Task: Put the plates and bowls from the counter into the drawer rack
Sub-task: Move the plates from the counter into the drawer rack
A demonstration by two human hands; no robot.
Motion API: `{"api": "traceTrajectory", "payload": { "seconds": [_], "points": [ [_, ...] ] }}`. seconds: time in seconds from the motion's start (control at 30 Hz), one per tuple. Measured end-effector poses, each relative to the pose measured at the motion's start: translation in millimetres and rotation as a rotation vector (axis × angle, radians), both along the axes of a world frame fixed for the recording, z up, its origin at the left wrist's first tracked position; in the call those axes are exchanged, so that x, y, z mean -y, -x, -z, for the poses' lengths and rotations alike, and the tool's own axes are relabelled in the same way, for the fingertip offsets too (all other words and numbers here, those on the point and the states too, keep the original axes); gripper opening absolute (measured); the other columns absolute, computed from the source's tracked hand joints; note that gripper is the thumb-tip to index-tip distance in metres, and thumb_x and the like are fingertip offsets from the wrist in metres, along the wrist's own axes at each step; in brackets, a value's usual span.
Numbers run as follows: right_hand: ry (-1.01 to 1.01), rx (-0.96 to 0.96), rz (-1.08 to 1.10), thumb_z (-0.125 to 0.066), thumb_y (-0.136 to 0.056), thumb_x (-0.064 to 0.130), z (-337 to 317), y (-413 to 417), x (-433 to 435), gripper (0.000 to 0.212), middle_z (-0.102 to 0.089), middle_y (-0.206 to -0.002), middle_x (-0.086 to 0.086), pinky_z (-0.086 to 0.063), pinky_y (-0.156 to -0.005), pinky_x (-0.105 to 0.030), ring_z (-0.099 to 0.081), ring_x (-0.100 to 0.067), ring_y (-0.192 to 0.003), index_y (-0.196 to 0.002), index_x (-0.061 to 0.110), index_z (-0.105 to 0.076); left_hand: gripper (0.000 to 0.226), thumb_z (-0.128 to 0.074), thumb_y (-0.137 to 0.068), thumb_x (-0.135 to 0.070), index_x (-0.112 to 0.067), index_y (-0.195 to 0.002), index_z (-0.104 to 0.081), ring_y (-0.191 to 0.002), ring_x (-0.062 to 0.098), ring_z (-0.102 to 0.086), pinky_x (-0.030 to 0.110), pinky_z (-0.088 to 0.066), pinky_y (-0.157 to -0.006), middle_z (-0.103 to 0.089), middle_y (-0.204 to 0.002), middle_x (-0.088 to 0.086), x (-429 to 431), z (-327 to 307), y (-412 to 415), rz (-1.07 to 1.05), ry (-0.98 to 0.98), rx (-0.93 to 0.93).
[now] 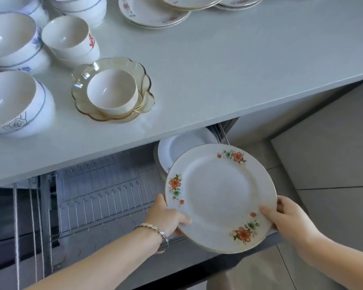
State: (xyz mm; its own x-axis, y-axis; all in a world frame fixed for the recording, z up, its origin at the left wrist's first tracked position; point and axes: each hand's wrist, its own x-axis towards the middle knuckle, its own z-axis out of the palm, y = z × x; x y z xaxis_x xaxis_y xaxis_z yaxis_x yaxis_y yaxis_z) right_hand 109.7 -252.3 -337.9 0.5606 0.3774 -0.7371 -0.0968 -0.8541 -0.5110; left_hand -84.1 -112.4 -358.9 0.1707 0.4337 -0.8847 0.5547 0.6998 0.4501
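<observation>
Right, we've got the floral plate (219, 197) between both hands: our left hand (166, 216) clamps the near-left rim, thumb on top, and our right hand (285, 214) pinches the opposite edge. We're holding it tilted over the open drawer rack (105, 197), just in front of the white plates (182, 147) already standing on edge at the right end, probably so it can drop upright into a free slot between the wires. Plenty left on the counter (239, 70): bowls (15, 97), an amber glass dish (113, 91) holding a cup, more plates (153, 13).
</observation>
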Motion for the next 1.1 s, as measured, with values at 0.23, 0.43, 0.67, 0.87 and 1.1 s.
{"api": "traceTrajectory", "payload": {
  "seconds": [0.23, 0.43, 0.67, 0.87, 1.1],
  "points": [
    [0.042, -0.023, -0.016, -0.054, -0.09, 0.013, 79.6, -4.0, -48.1, 0.006, -0.067, -0.091, -0.013, -0.054, -0.075, -0.04, -0.063, -0.031, -0.081, -0.087, 0.009, -0.057, 0.044, -0.062, -0.073, 0.016, -0.004, -0.107, -0.044, -0.099, 0.034, -0.061, 0.041, -0.056, -0.068, -0.059, -0.118, 0.017, -26.4, 83.4, -9.7, -0.098, 0.084, -0.097],
    [-0.022, -0.055, 0.023, -0.058, -0.087, 0.017, 142.6, -11.7, -91.1, 0.016, -0.064, -0.088, -0.01, -0.055, -0.075, -0.038, -0.062, -0.028, -0.081, -0.1, 0.008, -0.058, 0.044, -0.061, -0.075, 0.017, -0.003, -0.111, -0.047, -0.097, 0.033, -0.062, 0.039, -0.054, -0.071, -0.06, -0.121, 0.017, -61.4, 128.2, -19.9, -0.165, 0.014, -0.146],
    [-0.032, -0.056, 0.123, -0.057, -0.087, 0.015, 180.3, -15.9, -110.1, 0.032, -0.059, -0.094, -0.009, -0.052, -0.077, -0.037, -0.057, -0.027, -0.085, -0.117, 0.002, -0.054, 0.05, -0.064, -0.072, 0.015, -0.007, -0.113, -0.045, -0.104, 0.035, -0.062, 0.039, -0.056, -0.073, -0.06, -0.12, 0.014, -86.8, 163.1, -34.4, -0.119, -0.102, -0.187],
    [-0.049, 0.025, 0.13, -0.056, -0.085, 0.011, 187.8, -16.0, -122.1, 0.02, -0.058, -0.084, -0.005, -0.047, -0.06, -0.026, -0.055, -0.024, -0.073, -0.105, 0.011, -0.058, 0.046, -0.07, -0.068, 0.009, -0.007, -0.107, -0.054, -0.105, 0.033, -0.063, 0.046, -0.055, -0.089, -0.063, -0.118, 0.014, -93.0, 176.8, -43.6, -0.09, -0.262, -0.338],
    [-0.152, 0.142, 0.041, -0.051, -0.085, 0.002, 194.1, -21.9, -125.3, 0.028, -0.06, -0.106, -0.007, -0.035, -0.051, -0.013, -0.053, -0.018, -0.083, -0.11, 0.01, -0.061, 0.043, -0.061, -0.077, 0.001, -0.009, -0.119, -0.058, -0.107, 0.027, -0.06, 0.027, -0.048, -0.084, -0.063, -0.114, 0.005, -95.2, 174.9, -54.6, -0.055, -0.434, -0.339]
  ]
}}
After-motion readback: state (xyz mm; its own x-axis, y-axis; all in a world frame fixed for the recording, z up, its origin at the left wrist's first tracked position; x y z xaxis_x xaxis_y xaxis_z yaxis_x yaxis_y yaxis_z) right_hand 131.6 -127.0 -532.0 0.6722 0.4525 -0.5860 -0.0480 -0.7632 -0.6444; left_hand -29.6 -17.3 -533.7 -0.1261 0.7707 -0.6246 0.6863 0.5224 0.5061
